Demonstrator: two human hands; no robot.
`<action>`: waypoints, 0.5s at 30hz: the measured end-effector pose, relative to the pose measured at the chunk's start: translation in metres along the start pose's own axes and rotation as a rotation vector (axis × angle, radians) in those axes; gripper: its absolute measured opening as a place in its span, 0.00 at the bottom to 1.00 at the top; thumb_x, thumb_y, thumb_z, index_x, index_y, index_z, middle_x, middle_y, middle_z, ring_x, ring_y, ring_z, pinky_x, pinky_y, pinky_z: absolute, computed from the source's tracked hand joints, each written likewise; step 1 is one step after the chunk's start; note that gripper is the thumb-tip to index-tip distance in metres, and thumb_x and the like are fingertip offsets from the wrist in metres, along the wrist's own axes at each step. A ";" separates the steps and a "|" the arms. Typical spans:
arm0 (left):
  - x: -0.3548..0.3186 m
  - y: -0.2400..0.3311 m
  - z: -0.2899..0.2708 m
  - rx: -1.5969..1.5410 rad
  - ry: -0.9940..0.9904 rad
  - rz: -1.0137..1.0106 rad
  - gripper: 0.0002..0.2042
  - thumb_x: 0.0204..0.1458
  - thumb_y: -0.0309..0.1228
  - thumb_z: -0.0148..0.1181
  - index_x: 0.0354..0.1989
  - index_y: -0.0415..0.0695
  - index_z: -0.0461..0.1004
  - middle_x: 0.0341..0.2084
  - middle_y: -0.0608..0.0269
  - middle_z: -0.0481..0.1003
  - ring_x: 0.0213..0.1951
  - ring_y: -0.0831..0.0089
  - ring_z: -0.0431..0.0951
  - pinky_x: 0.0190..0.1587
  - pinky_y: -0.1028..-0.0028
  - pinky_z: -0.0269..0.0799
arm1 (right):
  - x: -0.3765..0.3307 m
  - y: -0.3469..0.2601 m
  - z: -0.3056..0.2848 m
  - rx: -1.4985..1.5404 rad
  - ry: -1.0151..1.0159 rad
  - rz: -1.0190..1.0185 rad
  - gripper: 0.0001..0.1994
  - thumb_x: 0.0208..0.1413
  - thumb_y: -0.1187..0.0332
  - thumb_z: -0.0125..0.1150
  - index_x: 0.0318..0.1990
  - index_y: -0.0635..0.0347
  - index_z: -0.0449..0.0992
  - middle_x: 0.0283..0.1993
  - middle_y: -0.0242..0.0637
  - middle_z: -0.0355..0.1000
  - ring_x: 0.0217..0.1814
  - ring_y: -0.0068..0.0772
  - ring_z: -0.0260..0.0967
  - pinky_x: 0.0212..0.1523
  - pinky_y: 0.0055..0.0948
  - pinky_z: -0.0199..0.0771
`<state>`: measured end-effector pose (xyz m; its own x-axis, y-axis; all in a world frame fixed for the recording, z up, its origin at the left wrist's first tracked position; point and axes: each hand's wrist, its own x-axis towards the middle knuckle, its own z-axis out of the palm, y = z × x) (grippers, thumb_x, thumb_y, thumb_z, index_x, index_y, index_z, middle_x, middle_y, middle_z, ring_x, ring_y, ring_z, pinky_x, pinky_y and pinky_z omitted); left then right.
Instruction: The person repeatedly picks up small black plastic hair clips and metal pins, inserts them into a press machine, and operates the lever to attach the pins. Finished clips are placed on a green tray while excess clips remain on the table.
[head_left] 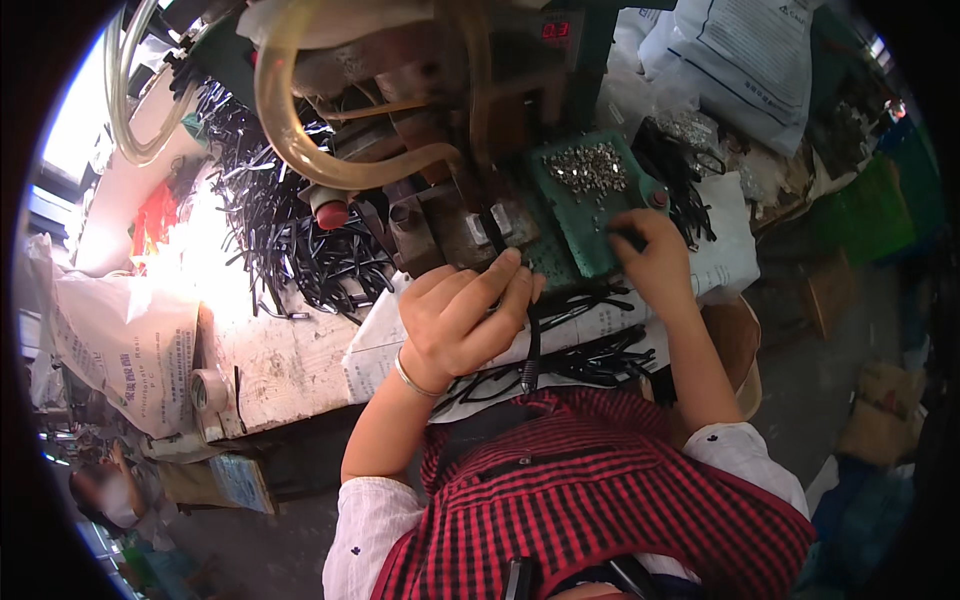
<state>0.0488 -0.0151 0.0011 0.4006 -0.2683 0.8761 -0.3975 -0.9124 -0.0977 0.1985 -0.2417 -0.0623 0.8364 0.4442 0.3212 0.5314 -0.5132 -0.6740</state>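
My left hand (465,315) is closed at the front of the machine's metal fixture (450,225). Between its fingertips is the end of a thin black strip that looks like a glasses temple (493,232); the strip's other end lies in the fixture. My right hand (655,262) is at the right edge of a green tray (580,240), its fingers curled in a pinch. What they hold, if anything, is too small to make out. Small shiny metal parts (585,168) are heaped in the tray's far end, with a few loose ones nearer my right hand.
Many black temples (300,230) are piled left of the machine; more (590,360) lie before me on white paper. A red button (332,214) and a thick clear hose (300,150) flank the fixture. Tape (209,390) and a white bag (130,345) are at left.
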 end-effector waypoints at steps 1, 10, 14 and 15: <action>-0.002 0.000 -0.002 -0.001 -0.004 -0.015 0.10 0.46 0.26 0.75 0.35 0.44 0.80 0.38 0.60 0.83 0.20 0.80 0.73 0.21 0.78 0.66 | 0.001 -0.004 0.002 -0.091 -0.046 -0.031 0.07 0.53 0.72 0.68 0.39 0.60 0.82 0.41 0.43 0.77 0.50 0.49 0.74 0.52 0.43 0.75; -0.058 0.028 -0.077 0.150 -0.159 -0.345 0.14 0.45 0.22 0.71 0.43 0.43 0.84 0.42 0.58 0.85 0.31 0.72 0.84 0.31 0.73 0.77 | 0.001 -0.015 0.016 -0.451 0.058 -0.121 0.04 0.54 0.70 0.67 0.35 0.59 0.81 0.40 0.43 0.77 0.45 0.50 0.76 0.44 0.45 0.76; -0.117 -0.060 -0.143 0.456 -0.144 -0.784 0.08 0.53 0.20 0.68 0.40 0.44 0.84 0.41 0.60 0.84 0.36 0.65 0.83 0.38 0.69 0.79 | -0.001 -0.002 0.014 -0.194 0.089 0.034 0.05 0.57 0.72 0.65 0.38 0.63 0.79 0.37 0.42 0.80 0.40 0.46 0.79 0.43 0.39 0.76; -0.131 -0.082 -0.166 0.571 -0.345 -0.701 0.06 0.52 0.22 0.68 0.37 0.45 0.85 0.42 0.60 0.82 0.39 0.64 0.81 0.41 0.69 0.78 | 0.003 -0.002 0.016 -0.127 0.090 0.042 0.04 0.58 0.73 0.65 0.38 0.63 0.79 0.37 0.42 0.80 0.40 0.45 0.79 0.44 0.38 0.76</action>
<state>-0.1080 0.1465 -0.0270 0.6506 0.4014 0.6446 0.4489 -0.8880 0.0999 0.1975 -0.2276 -0.0713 0.8639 0.3558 0.3565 0.5036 -0.6209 -0.6007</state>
